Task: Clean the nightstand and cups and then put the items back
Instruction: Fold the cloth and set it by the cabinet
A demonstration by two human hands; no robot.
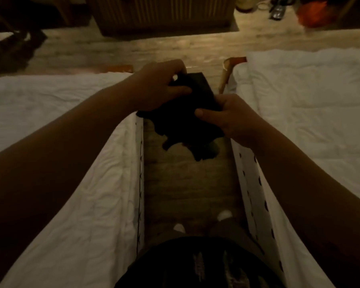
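A dark cloth (187, 121) hangs in front of me, held in both hands over the floor gap between two beds. My left hand (160, 88) grips its upper left part, fingers closed around the folded top. My right hand (227, 116) pinches its right edge with thumb on top. The lower part of the cloth dangles loose and ragged. No nightstand or cups show in this dim view.
White bedding lies on a bed at left (60, 142) and a bed at right (310, 104). A wooden floor strip (187, 183) runs between them. A slatted wooden cabinet (164, 15) stands ahead. An orange bag (314, 13) and dark items sit at far right.
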